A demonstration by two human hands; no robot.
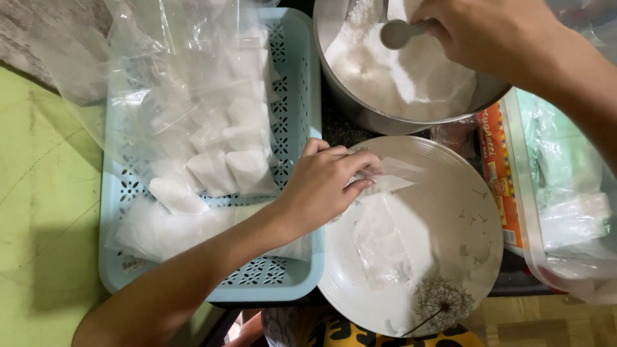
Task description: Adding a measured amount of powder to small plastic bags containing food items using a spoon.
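Plastic bag (382, 241), small and clear with a little white powder in it, lies on the white plate (450, 218), its long axis running from the mouth at the upper left, toward the metal bowl, down to the sealed bottom nearer the person. The left hand (324, 186) pinches the open mouth of the bag between thumb and fingertips, fingers narrowed on the thin film, so the bag trails away from that hand toward the lower right. The right hand (488, 35) is well apart from it, up over the metal bowl (350, 106), closed on the handle of a grey spoon (397, 33) whose bowl sits at the surface of the white powder (411, 74). Bag mouth and spoon are thus separated by the near rim of the metal bowl, the mouth lying just below and to the left of the spoon; the left hand is the nearer one by far.

Left of the plate stands a light blue perforated basket (289, 270) holding many small filled bags (212, 167) of the same white powder under loose clear plastic. To the right is a clear plastic tub (524, 212) with more plastic inside and an orange packet (501, 173) beside it. A pale green surface (45, 212) lies at the far left.
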